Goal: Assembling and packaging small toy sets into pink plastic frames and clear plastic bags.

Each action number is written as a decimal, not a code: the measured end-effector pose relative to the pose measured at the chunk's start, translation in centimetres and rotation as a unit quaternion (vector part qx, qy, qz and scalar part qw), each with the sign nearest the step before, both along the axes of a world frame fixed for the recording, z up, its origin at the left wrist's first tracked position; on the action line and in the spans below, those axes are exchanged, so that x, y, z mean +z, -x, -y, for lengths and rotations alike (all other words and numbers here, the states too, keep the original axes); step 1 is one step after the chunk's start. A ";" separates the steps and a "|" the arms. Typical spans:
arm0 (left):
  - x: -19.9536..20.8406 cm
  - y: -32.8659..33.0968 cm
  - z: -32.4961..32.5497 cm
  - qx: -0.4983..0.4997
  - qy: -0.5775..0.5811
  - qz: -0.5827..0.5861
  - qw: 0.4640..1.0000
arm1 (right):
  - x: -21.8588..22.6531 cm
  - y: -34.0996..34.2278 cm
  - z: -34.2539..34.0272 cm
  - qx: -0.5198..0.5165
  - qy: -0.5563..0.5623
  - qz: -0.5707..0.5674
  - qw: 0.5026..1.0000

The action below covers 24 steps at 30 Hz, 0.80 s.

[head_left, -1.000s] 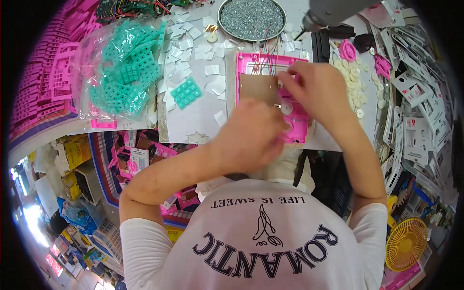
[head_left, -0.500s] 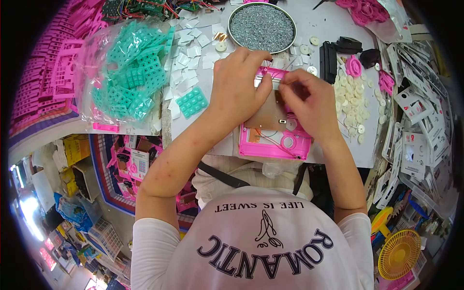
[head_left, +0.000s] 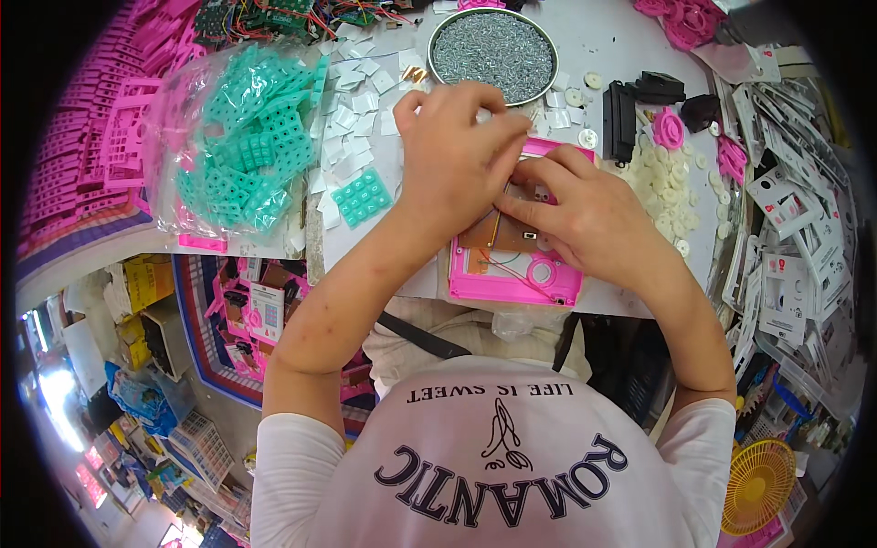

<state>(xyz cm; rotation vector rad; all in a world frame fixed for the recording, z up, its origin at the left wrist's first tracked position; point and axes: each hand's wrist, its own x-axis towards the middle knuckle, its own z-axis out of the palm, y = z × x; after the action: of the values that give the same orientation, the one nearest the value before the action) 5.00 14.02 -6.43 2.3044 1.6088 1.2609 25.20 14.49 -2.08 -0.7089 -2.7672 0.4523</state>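
Observation:
A pink plastic casing [head_left: 464, 286] lies on the table before me, with a brown circuit board [head_left: 523, 239] set in it. Thin wires [head_left: 512, 268] run from the board across a round opening at the casing's near end. Over the casing's far left part, my left hand [head_left: 454, 160] is closed, fingertips pinched together; what they hold is hidden. My right hand [head_left: 585, 205] reaches in from the right, thumb and fingers closed low over the board, beside a thin dark wire. Whether its fingertips grip that wire is hidden.
Beyond my hands stands a round tray of small screws [head_left: 494, 55]. Bagged teal keypads [head_left: 251, 151] and one loose teal keypad [head_left: 362, 196] lie left, among white paper squares. Right are cream discs [head_left: 664, 187], black boxes [head_left: 619, 121] and stacked printed cards [head_left: 786, 292].
My right hand has moved left and closer to the left hand, its fingers now low over the board. My left hand has turned, its fingertips now pinched together. A dark wire shows on the board.

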 end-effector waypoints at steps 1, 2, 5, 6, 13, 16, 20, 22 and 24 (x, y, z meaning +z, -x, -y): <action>-0.1 0.1 0.0 -0.019 -0.041 -0.015 0.999 | 0.0 -0.4 -0.2 0.008 0.018 -0.006 1.000; -0.2 0.3 0.0 -0.037 -0.082 -0.030 0.996 | 0.0 -1.1 -0.8 0.016 0.037 -0.013 0.999; -0.3 0.5 -0.2 -0.047 -0.090 -0.050 0.994 | -0.5 -1.7 -4.1 -0.068 -0.045 -0.099 0.992; -0.2 0.4 -0.2 -0.035 -0.084 -0.058 0.994 | -0.9 -1.7 -5.4 -0.115 -0.094 -0.137 0.979; 0.8 0.3 0.0 -0.025 -0.104 -0.053 0.993 | -1.8 -0.5 -6.8 -0.054 -0.025 -0.120 0.991; 0.6 0.8 -0.5 -0.113 -0.108 -0.045 0.987 | -0.6 -0.8 -5.2 -0.034 -0.044 -0.121 0.991; 0.5 0.9 -0.2 -0.162 0.042 -0.025 0.986 | -0.3 -0.3 -2.4 -0.072 -0.135 0.036 0.988; 0.9 0.7 0.0 -0.157 0.083 -0.040 0.983 | 0.4 -0.1 -0.6 -0.069 -0.133 0.101 0.984; 1.2 0.6 0.0 -0.157 0.107 -0.054 0.980 | 0.7 -0.1 0.8 -0.066 -0.114 0.100 0.986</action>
<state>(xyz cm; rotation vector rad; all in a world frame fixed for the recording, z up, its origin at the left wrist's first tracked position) 4.44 14.04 -5.22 2.4014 1.2676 0.8634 25.30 13.65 -1.34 -0.9164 -2.8666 0.0356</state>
